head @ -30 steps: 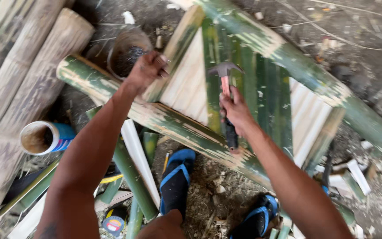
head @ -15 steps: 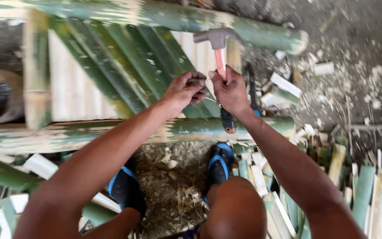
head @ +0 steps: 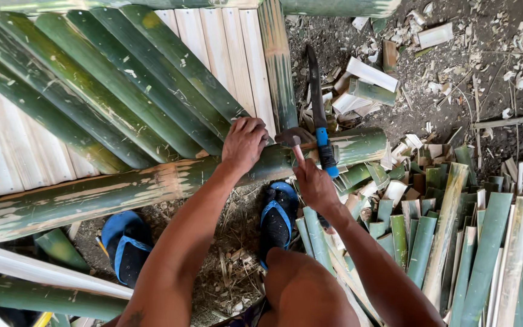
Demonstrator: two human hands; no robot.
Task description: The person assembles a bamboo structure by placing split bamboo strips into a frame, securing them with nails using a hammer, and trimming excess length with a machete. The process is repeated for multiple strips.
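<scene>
The hammer (head: 293,140) is in our right hand (head: 316,186), which is clenched around its handle; the metal head rests on the thick bamboo pole (head: 122,191) that lies across the picture in front of our feet. Our left hand (head: 244,144) presses on the same pole just left of the hammer head, fingers curled down at the ends of the slats; whether it pinches something small there, we cannot tell. One machete (head: 318,109) with a blue handle lies over the pole, just right of the hammer. Behind the pole we count about five green bamboo slats (head: 110,91) laid diagonally over several pale ones. Two blue sandals (head: 276,215) are on our feet below the pole. At the right is a heap of many cut bamboo strips (head: 455,242), too many to count exactly.
</scene>
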